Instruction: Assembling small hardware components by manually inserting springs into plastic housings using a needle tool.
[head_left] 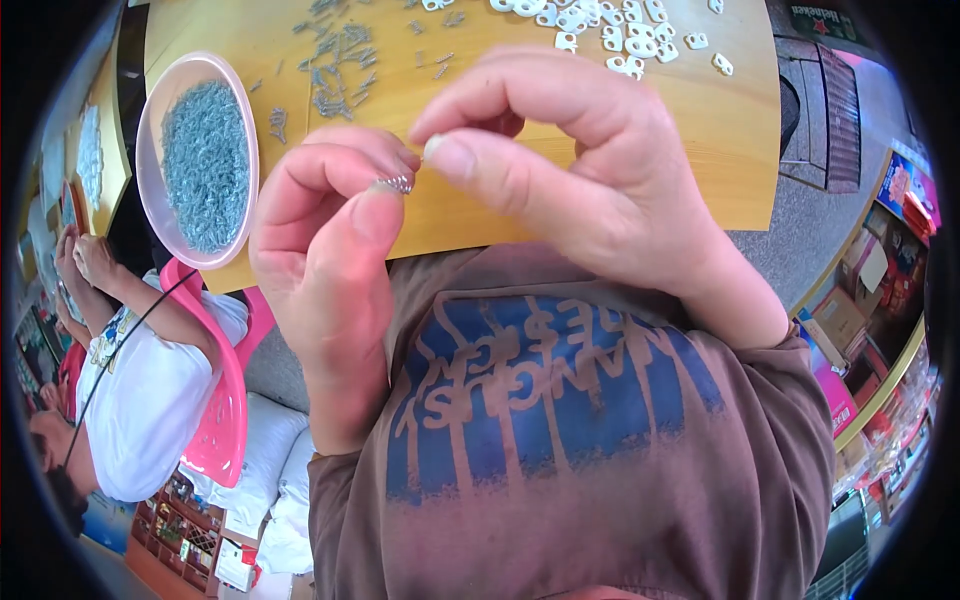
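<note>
Held in a pinch between thumb and forefinger of my left hand [325, 230] is a small shiny metal coil spring [398, 184]. Just right of it, my right hand [590, 165] has its thumb and forefinger brought close together; what they grip, if anything, is too small to make out. Both hands are raised over the near edge of the wooden table [700, 180]. Left of my left hand stands an oval pale pink basin [150, 165], filled with many small grey-blue metal pieces [205, 160].
Small grey metal pins [340, 75] lie scattered at the table's far left. White plastic pieces with holes [640, 42] are spread at the far right. On the left, a person in a white shirt [150, 400] sits on a pink chair [225, 420]. Shelves with boxes [850, 310] stand right.
</note>
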